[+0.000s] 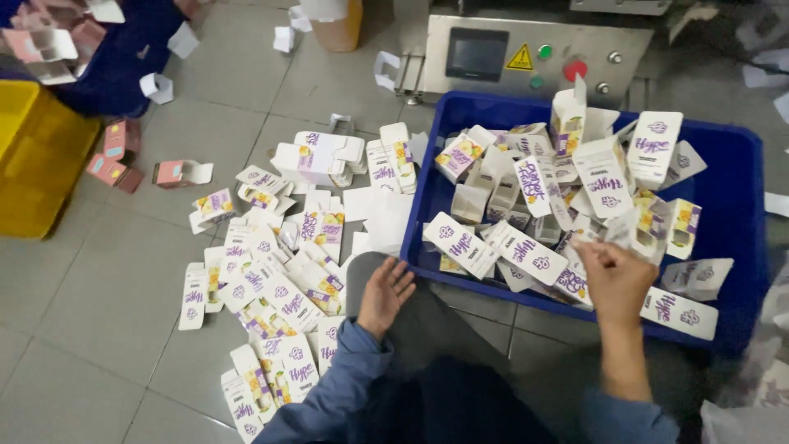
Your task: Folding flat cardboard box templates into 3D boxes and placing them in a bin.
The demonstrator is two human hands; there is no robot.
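— Reaching into the blue crate (744,177), the right hand (615,279) pinches a white folding carton (637,230) with purple and yellow print, near the crate's front edge. Confirm?

— Confirmed. Fingertips closed on that carton; more opened cartons fill the crate around it.

— Left hand (384,293)?

— Released, fingers loosely spread, holding nothing, resting on the person's grey-trousered knee (427,321) just outside the crate's front-left corner.

— Surroundings?

— Flattened cartons (271,288) lie scattered on the grey tiled floor (99,296) left of the crate. Pink cartons (123,156) beside a yellow bin (33,156) at the far left. A steel control panel (534,57) stands behind the crate.
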